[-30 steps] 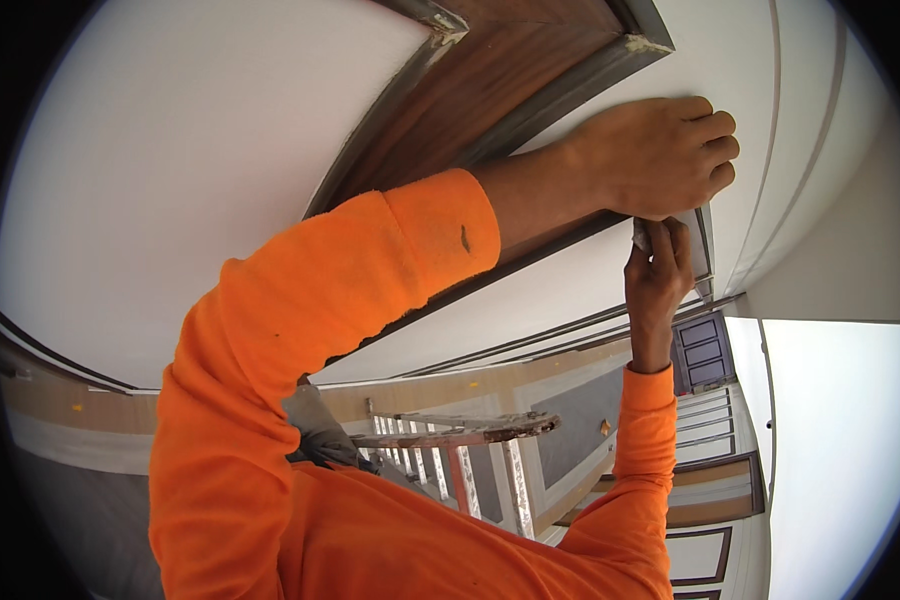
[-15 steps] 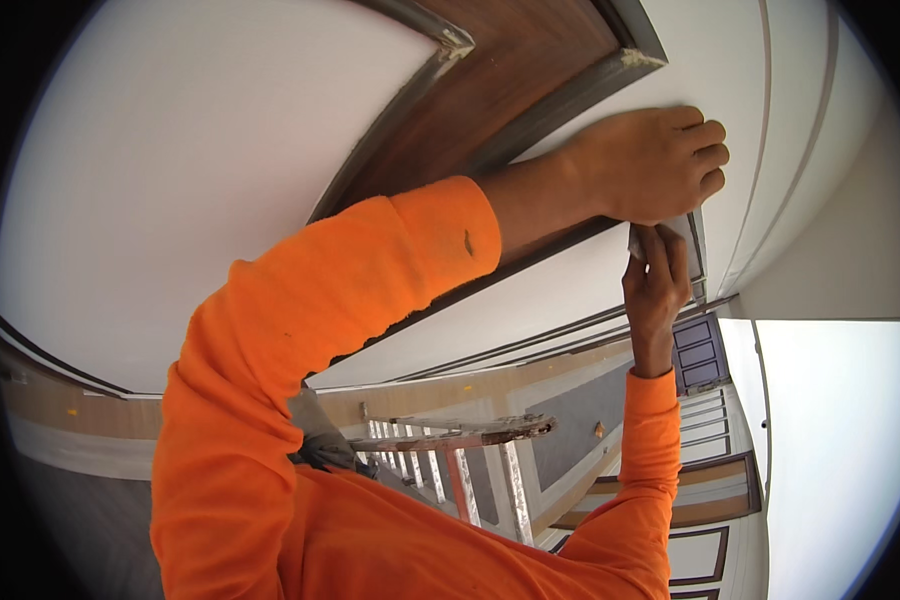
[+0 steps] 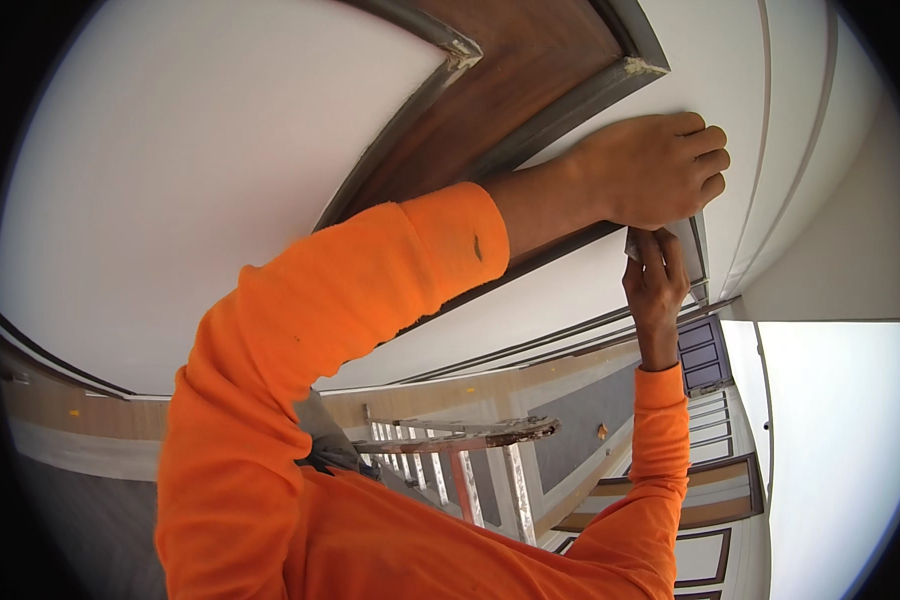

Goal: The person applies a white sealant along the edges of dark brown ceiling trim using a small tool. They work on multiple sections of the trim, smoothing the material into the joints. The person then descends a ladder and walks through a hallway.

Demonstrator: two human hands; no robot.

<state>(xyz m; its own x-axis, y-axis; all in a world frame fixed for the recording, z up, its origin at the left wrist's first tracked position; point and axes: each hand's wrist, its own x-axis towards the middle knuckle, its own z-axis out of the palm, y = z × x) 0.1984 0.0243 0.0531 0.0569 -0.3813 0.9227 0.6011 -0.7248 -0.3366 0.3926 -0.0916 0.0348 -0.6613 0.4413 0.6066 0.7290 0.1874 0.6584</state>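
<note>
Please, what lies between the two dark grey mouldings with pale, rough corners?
In the head view, a reddish-brown, grained wooden panel lies between the left moulding and the right moulding; the orange left sleeve hides part.

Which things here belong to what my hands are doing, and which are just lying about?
Seemingly in use:
left hand
right hand
small greyish piece the right hand pinches
brown wood near both hands

Apparently just about:
small orange-brown thing on the floor
distant panelled door
ladder (use unclear)

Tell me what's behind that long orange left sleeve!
Brown wood, dark trim and white wall show around the left sleeve. The part right behind it is covered, so I can't see that.
</note>
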